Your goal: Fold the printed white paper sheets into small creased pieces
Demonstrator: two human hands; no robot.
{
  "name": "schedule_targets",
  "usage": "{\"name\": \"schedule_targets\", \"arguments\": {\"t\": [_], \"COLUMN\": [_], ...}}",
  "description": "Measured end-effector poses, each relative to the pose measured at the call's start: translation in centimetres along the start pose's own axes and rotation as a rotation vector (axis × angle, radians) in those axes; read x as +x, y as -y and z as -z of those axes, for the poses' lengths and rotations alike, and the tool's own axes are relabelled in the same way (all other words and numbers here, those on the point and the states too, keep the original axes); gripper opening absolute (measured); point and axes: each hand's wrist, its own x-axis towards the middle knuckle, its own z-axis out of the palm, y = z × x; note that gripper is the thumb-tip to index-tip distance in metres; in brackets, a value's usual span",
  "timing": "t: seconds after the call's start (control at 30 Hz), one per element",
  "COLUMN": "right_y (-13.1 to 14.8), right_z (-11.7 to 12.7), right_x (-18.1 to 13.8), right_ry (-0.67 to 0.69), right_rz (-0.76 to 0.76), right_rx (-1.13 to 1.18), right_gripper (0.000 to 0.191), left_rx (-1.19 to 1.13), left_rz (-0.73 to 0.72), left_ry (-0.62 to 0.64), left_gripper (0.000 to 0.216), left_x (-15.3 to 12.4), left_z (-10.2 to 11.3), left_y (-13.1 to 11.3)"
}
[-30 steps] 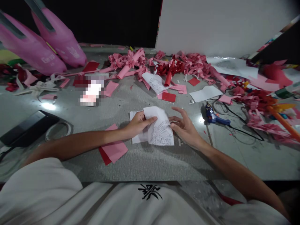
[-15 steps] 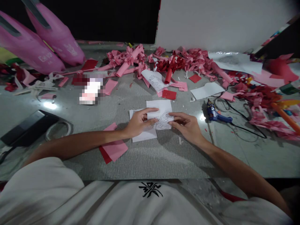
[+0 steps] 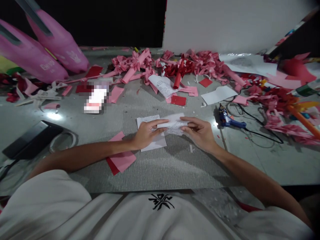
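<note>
Between my two hands is a small white sheet of paper with dark line patterns, its near part curled over. My left hand pinches the sheet's left end between thumb and fingers. At the right end, my right hand pinches it the same way. Under my left hand lies another white sheet, partly covered, with faint marks at its top edge. Pink paper pieces and a red one lie by my left forearm.
A blue glue gun with a black cord lies at the right. Crumpled pink and red paper lines the back. Two pink bottles stand back left, and a black device lies at the left. A white paper rests behind the glue gun.
The patterned sheet, flatter before with its top part spread out behind, is now curled into a narrower band between my hands. My fingers have shifted slightly with it.
</note>
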Motion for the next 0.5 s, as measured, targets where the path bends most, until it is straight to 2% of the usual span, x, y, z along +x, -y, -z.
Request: {"name": "schedule_targets", "arguments": {"t": [0.1,0.17,0.23,0.3,0.37,0.43,0.5], "right_y": [0.27,0.31,0.16,-0.09,-0.26,-0.26,-0.16], "right_z": [-0.14,-0.29,-0.45,-0.6,-0.71,-0.76,-0.75], "right_x": [0.07,0.13,0.11,0.03,-0.04,-0.02,0.09], "right_ry": [-0.056,-0.058,0.012,0.068,0.061,0.043,0.048], "right_rz": [0.191,0.244,0.155,0.004,-0.104,-0.143,-0.178], "right_rx": [-0.213,-0.267,-0.186,-0.059,0.036,0.099,0.146], "right_gripper": [0.032,0.029,0.028,0.032,0.036,0.038,0.041], "left_rx": [0.027,0.056,0.081,0.031,-0.103,-0.247,-0.323], "left_rz": [-0.024,-0.069,-0.095,-0.04,0.089,0.225,0.296], "left_ry": [-0.022,-0.056,-0.112,-0.099,0.01,0.125,0.15], "left_gripper": [0.026,0.026,0.027,0.03,0.034,0.038,0.041], "left_x": [0.09,0.25,0.44,0.63,0.75,0.82,0.88], "left_z": [0.06,0.11,0.1,-0.01,-0.21,-0.43,-0.58], "left_y": [0.17,0.14,-0.04,-0.31,-0.49,-0.44,-0.16]}}
